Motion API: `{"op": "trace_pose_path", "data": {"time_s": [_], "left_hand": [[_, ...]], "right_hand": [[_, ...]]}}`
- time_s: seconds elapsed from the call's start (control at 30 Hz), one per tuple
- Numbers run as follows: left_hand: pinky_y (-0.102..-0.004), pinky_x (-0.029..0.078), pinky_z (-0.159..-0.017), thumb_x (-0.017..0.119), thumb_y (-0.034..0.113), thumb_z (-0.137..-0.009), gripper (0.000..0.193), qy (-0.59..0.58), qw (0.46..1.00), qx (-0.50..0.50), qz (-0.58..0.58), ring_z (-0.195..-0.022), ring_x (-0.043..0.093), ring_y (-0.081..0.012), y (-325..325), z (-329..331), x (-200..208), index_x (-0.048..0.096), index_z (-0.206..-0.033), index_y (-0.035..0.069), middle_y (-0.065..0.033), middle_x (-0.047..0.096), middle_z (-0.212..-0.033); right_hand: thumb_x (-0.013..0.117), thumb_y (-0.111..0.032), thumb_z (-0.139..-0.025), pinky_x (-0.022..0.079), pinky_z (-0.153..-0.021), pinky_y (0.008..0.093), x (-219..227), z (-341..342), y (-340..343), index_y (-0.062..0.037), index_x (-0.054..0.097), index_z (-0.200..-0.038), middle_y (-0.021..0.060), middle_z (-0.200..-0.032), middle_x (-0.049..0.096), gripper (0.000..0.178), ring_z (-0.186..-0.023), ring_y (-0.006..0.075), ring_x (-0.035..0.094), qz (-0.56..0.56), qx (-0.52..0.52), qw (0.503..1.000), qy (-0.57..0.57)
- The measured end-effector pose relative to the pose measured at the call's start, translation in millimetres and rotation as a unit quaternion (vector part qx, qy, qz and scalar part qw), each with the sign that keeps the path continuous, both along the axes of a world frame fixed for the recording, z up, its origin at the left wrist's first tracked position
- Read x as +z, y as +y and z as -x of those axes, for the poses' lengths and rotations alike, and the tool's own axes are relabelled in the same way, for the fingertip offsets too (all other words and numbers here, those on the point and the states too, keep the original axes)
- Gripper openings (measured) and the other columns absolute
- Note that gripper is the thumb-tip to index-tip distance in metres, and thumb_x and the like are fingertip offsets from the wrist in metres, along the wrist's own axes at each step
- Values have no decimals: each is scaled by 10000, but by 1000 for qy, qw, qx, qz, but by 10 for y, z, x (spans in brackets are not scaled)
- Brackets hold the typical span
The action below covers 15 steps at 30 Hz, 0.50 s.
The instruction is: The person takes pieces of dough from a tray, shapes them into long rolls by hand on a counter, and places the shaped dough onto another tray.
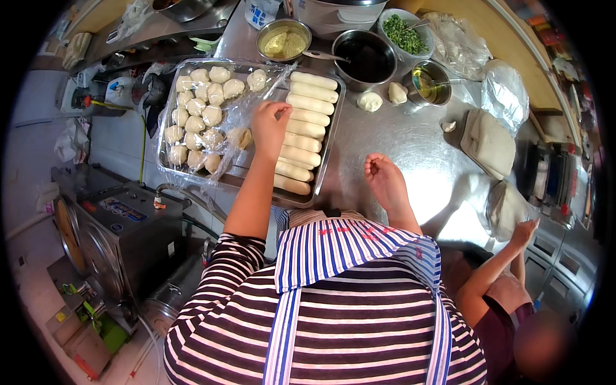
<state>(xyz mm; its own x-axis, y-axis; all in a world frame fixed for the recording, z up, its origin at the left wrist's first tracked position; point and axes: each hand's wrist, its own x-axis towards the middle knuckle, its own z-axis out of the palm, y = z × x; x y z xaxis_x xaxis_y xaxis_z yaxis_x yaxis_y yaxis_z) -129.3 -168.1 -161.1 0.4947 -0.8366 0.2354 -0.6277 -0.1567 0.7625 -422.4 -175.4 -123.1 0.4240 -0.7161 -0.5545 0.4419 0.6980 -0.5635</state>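
Note:
My left hand (269, 128) is above the middle of a metal tray (332, 138), its fingers pinched together at the left ends of a row of dough rolls (306, 122). Whether anything is between those fingertips is hidden. Clear plastic wrap (240, 106) lies beside that hand, over the round dough balls (212, 115) in the tray's left part. One dough piece (240, 138) sits under the film near my left wrist. Over the bare steel tabletop (356, 138), right of the tray, my right hand (386, 183) has its fingers curled in, with nothing seen in them.
Along the back stand a bowl of yellowish paste (282, 42), a pot of dark liquid (364, 61), chopped greens (404, 35) and a bowl of oil (430, 83). Small dough lumps (369, 101) lie nearby. Folded dough (489, 142) rests at right, near another person's hand (523, 234).

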Motion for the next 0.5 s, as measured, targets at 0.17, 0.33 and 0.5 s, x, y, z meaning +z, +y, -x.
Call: {"op": "trace_pose_path", "data": {"time_s": [0.17, 0.33, 0.5], "left_hand": [[-358, 467, -754, 726, 62, -756, 85, -14, 999, -48, 8, -821, 578, -265, 81, -8, -121, 701, -836, 47, -82, 613, -867], [-348, 476, -776, 719, 53, -759, 91, 3, 999, -52, -12, -842, 591, -269, 72, 18, -76, 700, -846, 36, -90, 621, -875], [-357, 475, -768, 725, 53, -752, 94, -9, 998, -55, -1, -845, 582, -262, 63, 12, -93, 689, -838, 39, -79, 615, -881]], "right_hand": [[505, -174, -972, 472, -775, 257, 6, -22, -12, 15, 618, -979, 51, -904, 618, 220, -838, 133, 567, 16, 25, 1000, 3], [530, -207, -974, 467, -769, 252, -76, -40, 39, -1, 630, -960, 48, -905, 616, 230, -832, 131, 562, -12, 22, 999, 31], [539, -203, -972, 475, -757, 241, -79, -53, 42, 8, 644, -961, 50, -905, 630, 235, -832, 122, 569, -35, 13, 999, 29]]}}
